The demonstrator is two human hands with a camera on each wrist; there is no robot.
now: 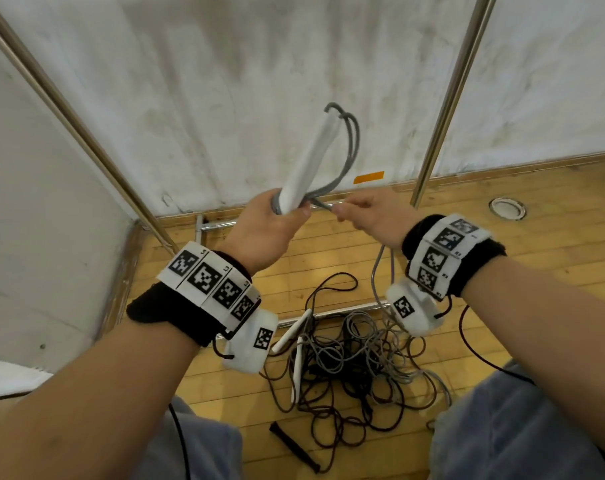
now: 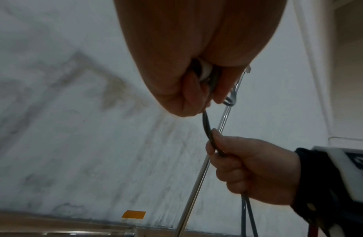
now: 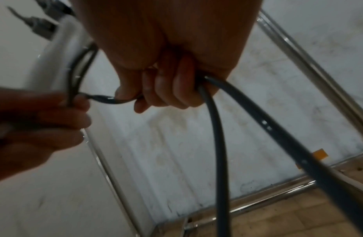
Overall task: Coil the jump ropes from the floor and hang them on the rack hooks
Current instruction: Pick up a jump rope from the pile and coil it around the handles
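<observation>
My left hand (image 1: pixel 275 216) grips the lower end of a white jump-rope handle (image 1: pixel 313 157) that points up toward the wall, with loops of grey rope (image 1: pixel 353 143) gathered along it. Close to its right, my right hand (image 1: pixel 358 211) pinches the same grey rope (image 3: pixel 219 144), which runs down from the fist to the floor. In the left wrist view the rope (image 2: pixel 207 126) spans the short gap between both fists. On the wooden floor below lies a tangled pile of grey and dark ropes (image 1: pixel 353 362) with white handles (image 1: pixel 297 362) and a black handle (image 1: pixel 294 448).
A chrome rack stands against the white wall: slanted poles at left (image 1: pixel 72 119) and right (image 1: pixel 450 98), and base bars (image 1: pixel 218 225) on the floor. A hook (image 2: pixel 235 89) hangs by the pole in the left wrist view. An orange tape patch (image 1: pixel 368 177) marks the wall base.
</observation>
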